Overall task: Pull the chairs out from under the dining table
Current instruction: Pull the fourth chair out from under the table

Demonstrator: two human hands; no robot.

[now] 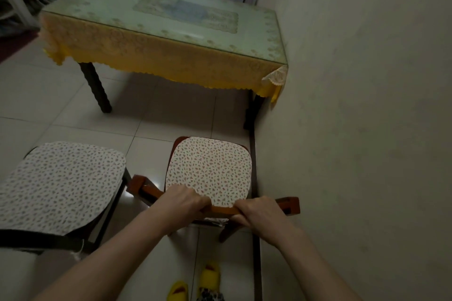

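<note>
1. Both hands are clamped over the top rail of the reddish wooden chair (209, 173): the left hand (182, 203) wraps the rail left of its middle, the right hand (259, 212) wraps it right of the middle, fingers curled over the front edge.
2. The chair's seat lies straight ahead of the grip, towards the dining table (171, 32), and its rail runs left to right across the person's body. Neither hand is clearly nearer the table.
3. This chair already stands clear of the table, with bare tiled floor between its front edge and the yellow tablecloth (159, 61). A further pull would come straight back towards the person.
4. The wall (354, 105) runs just beside the chair's right side, so there is little room to swing that way.
5. A second chair (61, 183) with the same flowered cushion stands just to the left, also out from the table.
6. Yellow slippers (193, 283) sit directly behind the chair, in the line of the pull.
</note>
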